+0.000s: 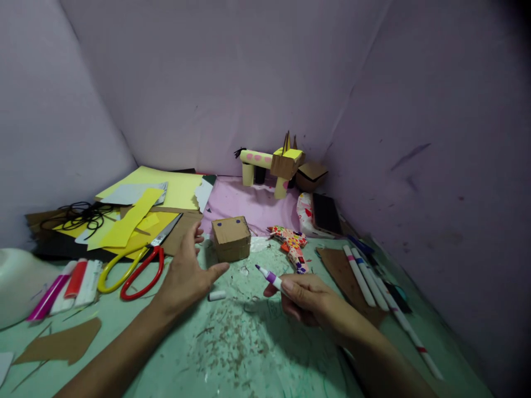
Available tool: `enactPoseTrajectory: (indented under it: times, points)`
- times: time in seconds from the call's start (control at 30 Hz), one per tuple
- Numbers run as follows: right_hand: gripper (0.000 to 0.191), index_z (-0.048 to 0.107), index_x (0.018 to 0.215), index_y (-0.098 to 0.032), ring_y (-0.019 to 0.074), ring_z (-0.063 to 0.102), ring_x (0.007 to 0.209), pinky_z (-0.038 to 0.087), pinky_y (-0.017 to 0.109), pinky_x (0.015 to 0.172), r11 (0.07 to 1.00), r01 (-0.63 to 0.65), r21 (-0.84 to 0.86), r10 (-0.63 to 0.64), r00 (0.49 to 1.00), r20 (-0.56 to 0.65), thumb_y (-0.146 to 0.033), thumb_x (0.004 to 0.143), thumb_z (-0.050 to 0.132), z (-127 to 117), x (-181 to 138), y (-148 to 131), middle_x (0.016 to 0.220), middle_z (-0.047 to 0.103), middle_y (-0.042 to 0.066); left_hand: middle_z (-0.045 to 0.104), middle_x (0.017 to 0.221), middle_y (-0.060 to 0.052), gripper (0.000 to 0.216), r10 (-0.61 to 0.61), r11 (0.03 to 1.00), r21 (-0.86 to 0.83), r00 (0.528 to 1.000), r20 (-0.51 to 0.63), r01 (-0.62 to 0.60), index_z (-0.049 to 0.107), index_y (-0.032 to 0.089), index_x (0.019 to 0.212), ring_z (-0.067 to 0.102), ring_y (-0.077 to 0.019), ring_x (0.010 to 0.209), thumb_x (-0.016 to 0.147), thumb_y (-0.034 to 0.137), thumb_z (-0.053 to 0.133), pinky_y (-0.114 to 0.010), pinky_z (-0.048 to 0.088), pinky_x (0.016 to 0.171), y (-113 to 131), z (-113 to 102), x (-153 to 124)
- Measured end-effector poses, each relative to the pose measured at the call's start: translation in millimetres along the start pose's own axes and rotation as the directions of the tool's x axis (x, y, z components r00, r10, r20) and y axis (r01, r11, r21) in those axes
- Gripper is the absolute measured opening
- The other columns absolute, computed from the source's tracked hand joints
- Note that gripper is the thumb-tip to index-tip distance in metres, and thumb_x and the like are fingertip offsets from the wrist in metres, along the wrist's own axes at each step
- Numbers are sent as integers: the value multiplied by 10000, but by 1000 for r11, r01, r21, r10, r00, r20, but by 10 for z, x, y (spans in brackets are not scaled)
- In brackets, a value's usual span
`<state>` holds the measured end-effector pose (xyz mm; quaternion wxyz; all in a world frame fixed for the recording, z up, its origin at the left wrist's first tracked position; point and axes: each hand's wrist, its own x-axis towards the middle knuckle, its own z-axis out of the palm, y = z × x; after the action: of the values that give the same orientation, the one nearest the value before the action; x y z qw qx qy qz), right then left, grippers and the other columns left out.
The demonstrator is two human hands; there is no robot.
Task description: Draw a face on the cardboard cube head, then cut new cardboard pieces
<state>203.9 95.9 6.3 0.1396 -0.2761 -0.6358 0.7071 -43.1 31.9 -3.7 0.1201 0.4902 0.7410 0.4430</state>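
Note:
A small cardboard box (231,243) sits on the green tabletop, with two dark dots near its upper edge. My left hand (188,271) is just left of it, fingers spread and holding nothing; contact with the box does not show. Uncapped, a purple marker (271,277) points up and left from my right hand (305,298), which is closed around its barrel. On the table near my left thumb lies a small whitish marker cap (216,296). Just beyond my right hand are folded floral-patterned pieces (290,243).
Scissors (143,271) with yellow and red handles lie left, beside yellow paper (133,218) and black cord (83,215). A cardboard-and-paper animal figure (265,160) stands at the back. To the right are a phone (326,214) and several markers (359,276). Walls enclose the table's back and sides.

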Motion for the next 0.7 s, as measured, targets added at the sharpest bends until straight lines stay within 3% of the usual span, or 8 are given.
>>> enactPoseTrajectory:
  times: [0.1, 0.2, 0.33, 0.4, 0.5, 0.7]
  points:
    - [539, 697, 928, -125, 61, 224, 417, 119, 201, 374, 1000, -11, -18, 11, 1000, -4, -634, 862, 532, 5, 2, -6, 528, 427, -63, 391, 1476, -240, 1023, -55, 990, -126, 994, 90, 66, 200, 147, 1464, 412, -369, 1360, 631, 313, 770, -564, 352, 1098, -4, 117, 39]
    - [519, 683, 870, -124, 52, 229, 404, 122, 201, 371, 1000, 1, -23, -1, 1000, -11, -619, 873, 529, 4, -5, -9, 526, 447, -58, 384, 1491, -226, 1033, -24, 977, -204, 989, 147, 54, 160, 157, 1478, 404, -357, 1372, 641, 263, 755, -554, 315, 1130, 24, 194, 75]
    - [464, 629, 1056, -148, 51, 245, 397, 136, 186, 360, 999, -2, 38, 4, 999, -46, -567, 864, 582, 8, -22, -23, 568, 532, -50, 477, 1389, -213, 955, 15, 988, -155, 994, 107, 2, 210, 147, 1452, 505, -355, 1277, 669, 269, 743, -568, 379, 1076, 33, 236, 137]
    - [461, 557, 1153, -186, 50, 251, 390, 145, 174, 355, 996, 14, 82, -8, 997, -74, -538, 860, 611, 8, -33, -35, 611, 583, -48, 513, 1325, -200, 849, 52, 994, -95, 995, 83, -44, 315, 142, 1392, 533, -358, 1232, 674, 278, 745, -574, 404, 1048, 18, 237, 162]
    - [349, 547, 1056, -227, 35, 258, 363, 153, 169, 345, 977, 137, 161, -112, 982, -152, -487, 850, 655, -1, -50, -51, 666, 627, -40, 534, 1265, -177, 693, 119, 991, -73, 990, 75, -113, 446, 149, 1258, 534, -349, 1212, 657, 276, 765, -557, 420, 1038, 1, 226, 148]
    - [165, 688, 779, -242, 53, 372, 350, 233, 192, 362, 872, 440, 215, -330, 852, -407, -390, 761, 759, -21, -75, -198, 655, 682, 2, 449, 1374, -176, 672, 325, 940, -113, 946, 18, -321, 377, 209, 1294, 441, -360, 1311, 717, 252, 718, -595, 368, 1090, -2, 234, -90]
